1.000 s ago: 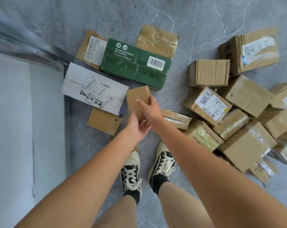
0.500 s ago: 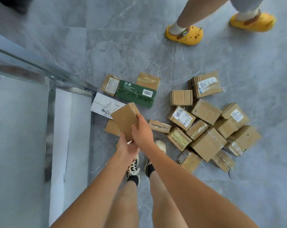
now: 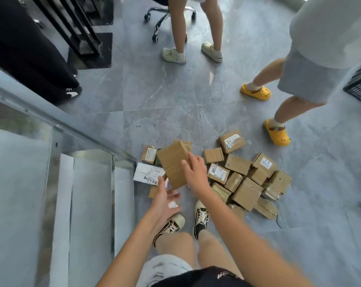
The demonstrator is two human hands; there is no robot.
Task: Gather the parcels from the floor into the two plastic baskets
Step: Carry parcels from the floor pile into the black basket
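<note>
Right hand [image 3: 193, 175] grips a plain brown parcel [image 3: 173, 164] by its right edge, fingers curled over the top face, thumb side hidden. Left hand [image 3: 164, 198] hangs just below the parcel's lower corner, palm up, fingers spread and loose, holding nothing; whether a fingertip touches the cardboard cannot be told.

Change: a second ago both hands were low over the pile with this parcel just off the floor. Now the parcel rides well above the pile, the view has risen and widened, and the left hand has come off it. Judgement: pick-up done, carry phase starting, one parcel out of many.

Baskets: one dark slatted crate [image 3: 360, 83] shows at the right edge, possibly a basket, well apart from the pile. The second is not in view.

Counts:
- Parcel in hand: one.
- Main pile on floor [image 3: 246, 179], right of the hands: about fifteen brown boxes, several overlapping, count uncertain.
- Left group, partly behind the held parcel: white box [image 3: 147, 172], a labelled brown box [image 3: 149, 154], at least two more.
- Bystanders: three pairs of legs; yellow clogs [image 3: 276, 132] nearest the pile.
</note>
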